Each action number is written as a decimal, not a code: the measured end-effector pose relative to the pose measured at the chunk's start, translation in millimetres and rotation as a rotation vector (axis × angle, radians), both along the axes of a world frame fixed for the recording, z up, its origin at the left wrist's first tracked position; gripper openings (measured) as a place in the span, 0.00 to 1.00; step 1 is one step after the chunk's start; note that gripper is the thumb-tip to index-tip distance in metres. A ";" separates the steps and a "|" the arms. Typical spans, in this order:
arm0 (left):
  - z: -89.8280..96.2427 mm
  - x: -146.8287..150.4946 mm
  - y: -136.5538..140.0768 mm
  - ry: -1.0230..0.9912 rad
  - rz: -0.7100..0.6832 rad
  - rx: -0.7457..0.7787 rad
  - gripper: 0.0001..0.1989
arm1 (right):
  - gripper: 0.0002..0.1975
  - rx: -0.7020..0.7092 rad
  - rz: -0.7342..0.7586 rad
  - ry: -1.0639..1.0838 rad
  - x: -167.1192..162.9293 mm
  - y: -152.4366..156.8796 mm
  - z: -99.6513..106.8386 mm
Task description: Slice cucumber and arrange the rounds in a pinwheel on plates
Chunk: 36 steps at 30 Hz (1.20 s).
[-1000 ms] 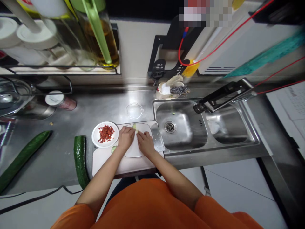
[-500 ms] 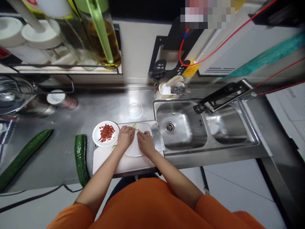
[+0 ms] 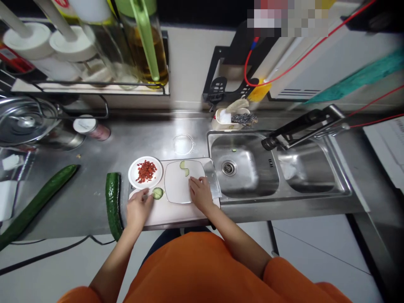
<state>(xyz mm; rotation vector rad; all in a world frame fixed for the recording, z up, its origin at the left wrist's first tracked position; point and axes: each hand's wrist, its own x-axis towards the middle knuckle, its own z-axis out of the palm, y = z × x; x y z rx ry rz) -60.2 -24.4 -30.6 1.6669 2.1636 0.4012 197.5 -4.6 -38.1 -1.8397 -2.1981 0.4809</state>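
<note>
At the left side of the cutting board (image 3: 172,215), my left hand (image 3: 138,210) is open, its thumb and fingers apart beside a small pile of cucumber slices (image 3: 158,193). My right hand (image 3: 201,195) lies open with its fingers over the right part of a white square plate (image 3: 175,191). Two half-round cucumber slices (image 3: 182,165) rest end to end near the plate's far edge, forming a curve. To the right of that plate lies a wide knife blade (image 3: 216,181), its handle hidden from me.
A round white plate (image 3: 133,178) of small red pieces overlaps the board's far left corner. Left of it lie a cut cucumber (image 3: 112,204) and a longer cucumber (image 3: 41,200). The double sink (image 3: 249,185) is on the right, with a faucet (image 3: 293,128) above it.
My left hand has left the square plate and moved left to the cucumber slices. My right hand has drawn slightly back from the two half slices, which now lie uncovered. The view has shifted slightly.
</note>
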 end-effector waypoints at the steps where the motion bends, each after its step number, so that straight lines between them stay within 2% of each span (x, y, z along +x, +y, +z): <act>1: -1.3 0.3 -2.8 -0.001 0.006 -0.020 0.17 | 0.16 -0.005 0.001 -0.001 -0.7 -1.5 1.0; 7: -3.1 10.6 -9.0 -0.045 0.054 -0.040 0.17 | 0.16 -0.016 0.027 0.002 -5.6 -6.1 5.5; 15: -10.9 13.1 -5.3 -0.053 -0.002 -0.015 0.15 | 0.16 -0.035 0.024 -0.007 -7.2 -8.6 3.5; 21: -6.9 17.3 -2.8 -0.060 0.022 0.037 0.11 | 0.16 -0.034 0.027 0.017 -6.1 -10.6 7.3; 26: 3.8 16.3 -1.1 -0.290 0.086 -0.069 0.10 | 0.14 -0.045 0.060 0.203 -8.8 -6.6 4.7; 30: 17.5 23.2 8.9 -0.519 0.042 -0.104 0.13 | 0.13 -0.051 0.132 0.445 -19.0 5.4 8.8; 33: 26.4 39.3 22.8 -0.710 -0.001 -0.151 0.14 | 0.12 -0.104 0.101 0.547 -25.9 18.0 17.8; 36: 30.7 58.1 37.6 -0.893 0.031 -0.211 0.16 | 0.06 -0.190 0.023 0.601 -24.1 30.1 26.8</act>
